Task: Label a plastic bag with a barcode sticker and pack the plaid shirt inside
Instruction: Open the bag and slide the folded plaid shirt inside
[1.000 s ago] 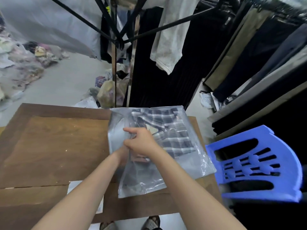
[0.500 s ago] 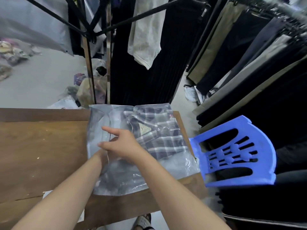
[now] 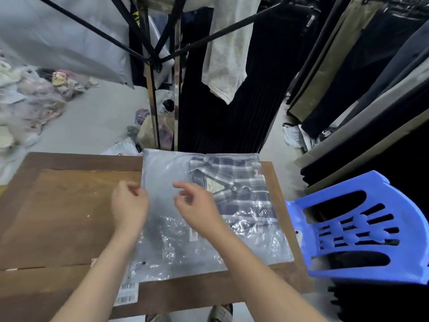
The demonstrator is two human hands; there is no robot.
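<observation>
Beneath both hands, on the wooden worktop point(image 3: 58, 205), lies the plastic bag point(image 3: 162, 173), flat and clear, with the plaid shirt point(image 3: 241, 187) folded inside it; the shirt fills the far part of the bag, beyond and to the right of the right hand point(image 3: 197, 210), its collar and neck label just past that hand's fingertips; the crinkled, emptier part of the bag spreads under the right wrist and forearm. The left hand point(image 3: 128, 205) hovers over the bag's left edge, fingers loosely curled and parted, gripping nothing; whether it touches the plastic cannot be told. The right hand hangs above the middle of the bag, fingers bent and spread, thumb and forefinger apart, likewise holding nothing; a small white barcode sticker point(image 3: 193, 234) shows on the bag just beside the heel of that hand, partly hidden by it. Near the left forearm, at the worktop's near edge, a sheet of barcode labels point(image 3: 128, 293) pokes out from under the bag's near left corner; to the right of the right arm, well off the worktop, stands a blue plastic chair point(image 3: 362, 226); beyond the hands, past the far edge, hang dark garments point(image 3: 220, 112) on a metal rack point(image 3: 153, 101); sandalled feet point(image 3: 220, 313) show below the near edge.
</observation>
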